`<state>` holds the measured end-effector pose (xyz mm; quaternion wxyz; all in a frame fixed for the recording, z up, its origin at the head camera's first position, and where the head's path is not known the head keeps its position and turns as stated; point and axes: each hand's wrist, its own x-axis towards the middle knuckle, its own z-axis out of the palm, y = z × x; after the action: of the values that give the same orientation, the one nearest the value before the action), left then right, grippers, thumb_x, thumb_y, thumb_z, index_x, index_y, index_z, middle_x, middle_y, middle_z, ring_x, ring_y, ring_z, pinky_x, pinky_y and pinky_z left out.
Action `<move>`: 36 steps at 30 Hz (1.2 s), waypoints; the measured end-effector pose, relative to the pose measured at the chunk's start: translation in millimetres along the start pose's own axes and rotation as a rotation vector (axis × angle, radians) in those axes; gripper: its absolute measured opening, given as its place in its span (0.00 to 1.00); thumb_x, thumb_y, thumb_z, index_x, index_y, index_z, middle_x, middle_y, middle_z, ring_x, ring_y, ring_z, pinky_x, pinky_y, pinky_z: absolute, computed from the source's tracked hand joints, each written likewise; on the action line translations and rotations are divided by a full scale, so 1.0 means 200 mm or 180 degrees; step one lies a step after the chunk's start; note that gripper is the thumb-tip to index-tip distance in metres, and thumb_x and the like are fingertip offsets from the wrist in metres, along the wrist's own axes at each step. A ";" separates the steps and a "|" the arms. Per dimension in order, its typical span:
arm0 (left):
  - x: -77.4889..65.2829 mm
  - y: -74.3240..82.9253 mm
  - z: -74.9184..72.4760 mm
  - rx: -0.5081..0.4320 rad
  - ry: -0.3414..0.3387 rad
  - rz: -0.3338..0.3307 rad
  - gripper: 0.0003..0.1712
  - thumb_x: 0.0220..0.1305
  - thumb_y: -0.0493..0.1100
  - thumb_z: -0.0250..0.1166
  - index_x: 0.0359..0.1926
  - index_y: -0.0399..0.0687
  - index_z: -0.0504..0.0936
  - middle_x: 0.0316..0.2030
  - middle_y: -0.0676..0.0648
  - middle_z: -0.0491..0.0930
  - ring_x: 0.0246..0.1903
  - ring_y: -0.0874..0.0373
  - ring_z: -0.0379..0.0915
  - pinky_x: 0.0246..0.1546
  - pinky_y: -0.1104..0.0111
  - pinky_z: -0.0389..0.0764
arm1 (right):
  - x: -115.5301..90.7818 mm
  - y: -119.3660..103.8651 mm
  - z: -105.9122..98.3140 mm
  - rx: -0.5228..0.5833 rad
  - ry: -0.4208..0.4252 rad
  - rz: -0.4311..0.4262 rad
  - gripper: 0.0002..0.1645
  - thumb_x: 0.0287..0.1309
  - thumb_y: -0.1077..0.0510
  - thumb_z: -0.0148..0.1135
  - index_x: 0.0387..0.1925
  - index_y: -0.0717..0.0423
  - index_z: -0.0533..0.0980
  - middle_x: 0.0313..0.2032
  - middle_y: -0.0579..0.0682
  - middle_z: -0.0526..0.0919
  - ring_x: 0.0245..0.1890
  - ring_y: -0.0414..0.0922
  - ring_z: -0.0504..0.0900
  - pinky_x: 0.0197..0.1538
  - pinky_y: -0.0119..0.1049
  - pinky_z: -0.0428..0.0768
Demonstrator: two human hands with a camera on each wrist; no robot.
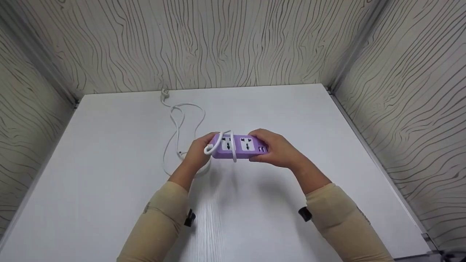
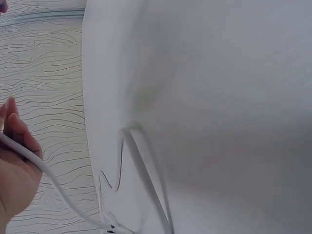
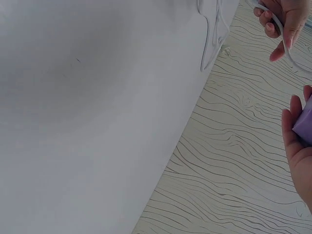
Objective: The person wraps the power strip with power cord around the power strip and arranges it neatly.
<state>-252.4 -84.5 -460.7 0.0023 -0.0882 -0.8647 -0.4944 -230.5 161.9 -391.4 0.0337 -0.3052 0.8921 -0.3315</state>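
- Head view: your right hand (image 1: pixel 276 149) grasps one end of the purple power strip (image 1: pixel 238 145), which sits between your two sets of fingers, above the white table (image 1: pixel 109 145). You seem to be winding the cord (image 1: pixel 233 145) round it; best hold that right end steady and lay each turn flat beside the last, off the sockets (image 1: pixel 247 143) if possible.
- Counting here: one strip, two sockets showing, one cord, one plug (image 1: pixel 165 93) well beyond your left fingers, two hands (the USB ports beside your right fingers are too small to count surely).
- Left wrist view: the cord crosses the curled fingers of your left hand (image 1: pixel 196 153) and drops past them toward the table. Ease out slack before each turn. One cord counted here.
- Right wrist view: your left fingers and thumb grasp the cord; whether they also steady the strip, you can't tell. Avoid sharp tugs at the strip's end. Two hands, one strip, one cord.
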 end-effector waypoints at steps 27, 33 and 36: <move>-0.07 0.04 0.06 -0.0314 -0.0724 -0.0078 0.22 0.69 0.50 0.49 0.62 0.57 0.64 0.23 0.51 0.73 0.22 0.58 0.64 0.24 0.67 0.67 | 0.06 -0.13 0.07 -0.0159 0.1016 0.0636 0.33 0.46 0.45 0.68 0.53 0.52 0.69 0.46 0.46 0.76 0.42 0.44 0.74 0.48 0.43 0.74; -0.07 0.03 0.08 -0.0271 -0.0896 0.0046 0.21 0.68 0.50 0.50 0.60 0.55 0.68 0.20 0.53 0.71 0.22 0.60 0.66 0.29 0.66 0.69 | 0.07 -0.15 0.11 -0.0595 0.1149 0.0472 0.33 0.46 0.43 0.67 0.51 0.55 0.70 0.44 0.48 0.77 0.39 0.43 0.74 0.45 0.41 0.75; -0.08 0.04 0.08 -0.0271 -0.0874 0.0082 0.18 0.68 0.51 0.49 0.57 0.56 0.71 0.19 0.53 0.68 0.20 0.60 0.64 0.26 0.66 0.68 | 0.07 -0.15 0.12 -0.0863 0.1215 0.0404 0.33 0.47 0.42 0.66 0.52 0.54 0.70 0.44 0.49 0.78 0.38 0.43 0.74 0.43 0.41 0.75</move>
<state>-234.7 -69.4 -464.5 -0.1135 -0.1661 -0.8340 -0.5139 -220.9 123.0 -389.5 -0.1560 -0.1820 0.9360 -0.2577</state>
